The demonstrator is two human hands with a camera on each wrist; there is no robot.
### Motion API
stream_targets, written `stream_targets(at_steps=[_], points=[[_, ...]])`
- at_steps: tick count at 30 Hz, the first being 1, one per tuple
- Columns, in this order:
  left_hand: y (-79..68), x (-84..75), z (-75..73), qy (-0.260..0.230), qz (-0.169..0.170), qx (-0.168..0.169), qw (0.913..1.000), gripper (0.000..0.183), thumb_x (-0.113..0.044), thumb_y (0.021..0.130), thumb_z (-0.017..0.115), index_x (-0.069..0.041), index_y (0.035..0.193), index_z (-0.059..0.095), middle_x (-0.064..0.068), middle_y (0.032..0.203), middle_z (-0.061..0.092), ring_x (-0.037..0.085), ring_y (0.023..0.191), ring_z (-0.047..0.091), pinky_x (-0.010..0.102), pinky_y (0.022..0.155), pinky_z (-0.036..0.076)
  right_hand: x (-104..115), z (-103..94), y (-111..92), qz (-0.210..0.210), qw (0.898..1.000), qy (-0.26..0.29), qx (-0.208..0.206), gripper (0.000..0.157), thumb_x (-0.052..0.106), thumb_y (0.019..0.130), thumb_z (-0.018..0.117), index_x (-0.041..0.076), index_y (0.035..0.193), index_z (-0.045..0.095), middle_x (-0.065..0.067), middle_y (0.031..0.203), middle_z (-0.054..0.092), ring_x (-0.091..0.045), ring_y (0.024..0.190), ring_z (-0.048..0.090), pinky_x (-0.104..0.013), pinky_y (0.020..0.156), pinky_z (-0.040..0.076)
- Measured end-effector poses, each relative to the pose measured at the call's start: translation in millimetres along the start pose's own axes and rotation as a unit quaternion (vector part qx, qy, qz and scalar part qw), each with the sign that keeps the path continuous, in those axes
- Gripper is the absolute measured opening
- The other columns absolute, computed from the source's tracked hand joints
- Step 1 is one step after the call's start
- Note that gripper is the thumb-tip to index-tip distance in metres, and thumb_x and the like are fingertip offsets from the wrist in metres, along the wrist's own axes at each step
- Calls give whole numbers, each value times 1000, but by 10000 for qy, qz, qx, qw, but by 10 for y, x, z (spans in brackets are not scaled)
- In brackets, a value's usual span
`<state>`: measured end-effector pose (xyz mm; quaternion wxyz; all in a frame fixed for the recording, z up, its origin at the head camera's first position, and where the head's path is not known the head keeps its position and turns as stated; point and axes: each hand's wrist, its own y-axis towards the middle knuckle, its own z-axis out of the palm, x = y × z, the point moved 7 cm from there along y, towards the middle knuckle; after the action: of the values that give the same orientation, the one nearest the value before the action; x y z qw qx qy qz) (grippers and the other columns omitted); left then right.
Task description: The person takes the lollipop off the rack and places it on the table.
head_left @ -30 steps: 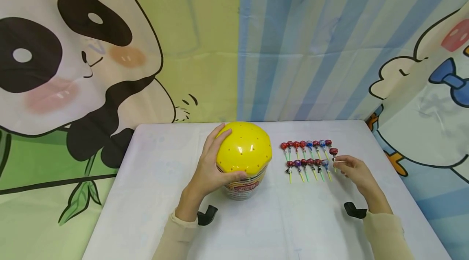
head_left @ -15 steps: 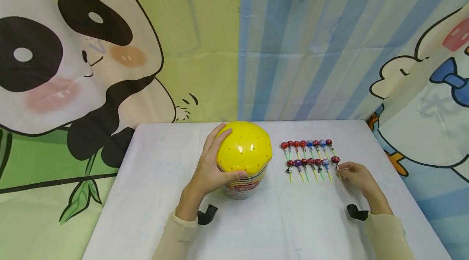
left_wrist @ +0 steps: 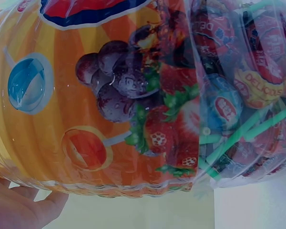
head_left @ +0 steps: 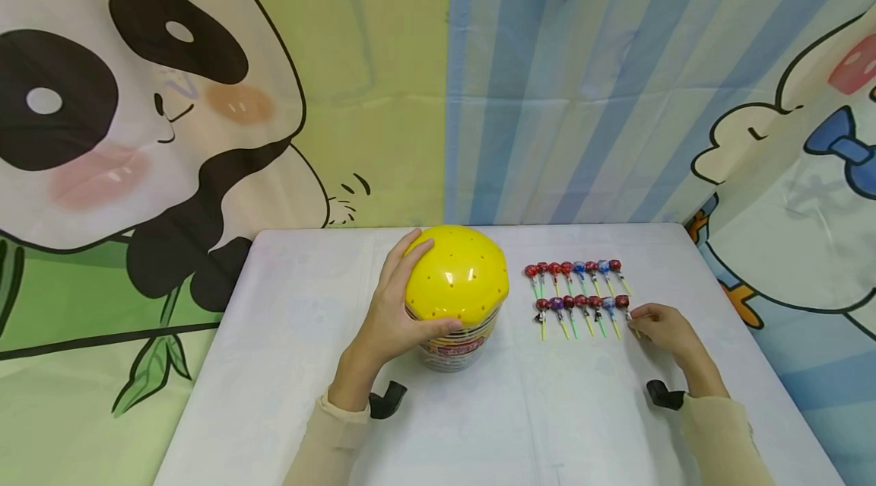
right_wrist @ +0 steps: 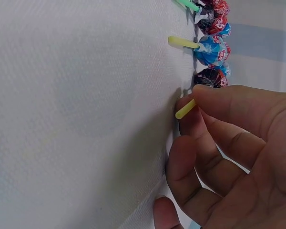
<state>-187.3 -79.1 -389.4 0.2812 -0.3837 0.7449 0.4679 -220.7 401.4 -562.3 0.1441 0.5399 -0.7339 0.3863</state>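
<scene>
My left hand (head_left: 391, 312) grips a plastic candy jar (head_left: 452, 355) around its domed yellow lid (head_left: 457, 273), thumb at the front and fingers on the left side. In the left wrist view, the jar's fruit-printed label (left_wrist: 100, 95) and several wrapped lollipops (left_wrist: 224, 102) inside show up close. At the right end of the nearer row, my right hand (head_left: 667, 332) holds a dark red lollipop (head_left: 622, 302). The right wrist view shows thumb and finger pinching its yellow stick (right_wrist: 183, 111), beside a blue lollipop (right_wrist: 212, 51).
Two rows of lollipops lie on the white table (head_left: 520, 410), a farther row (head_left: 566, 268) and a nearer row (head_left: 569, 303), sticks toward the person. Black curved pieces (head_left: 388, 400) sit by both wrists. A cartoon-printed curtain (head_left: 383, 90) stands behind the table.
My right hand has moved the dark red lollipop toward the person, then slightly left, bringing it level with the nearer row. The left hand and the jar have stayed in place.
</scene>
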Motion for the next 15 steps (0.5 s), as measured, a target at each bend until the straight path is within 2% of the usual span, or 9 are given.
stream_targets(at_steps=[15], points=[[-1,13,4,-30,-28,24,10000,105,-39,66,94,-32,154,36,-10,163,18,22,140,35,53,103,44,13,-30,-9,95,9999,-40,-41,37,26,97,64,-4,119,59,-14,99,61,-30,88,52,-38,69,43]])
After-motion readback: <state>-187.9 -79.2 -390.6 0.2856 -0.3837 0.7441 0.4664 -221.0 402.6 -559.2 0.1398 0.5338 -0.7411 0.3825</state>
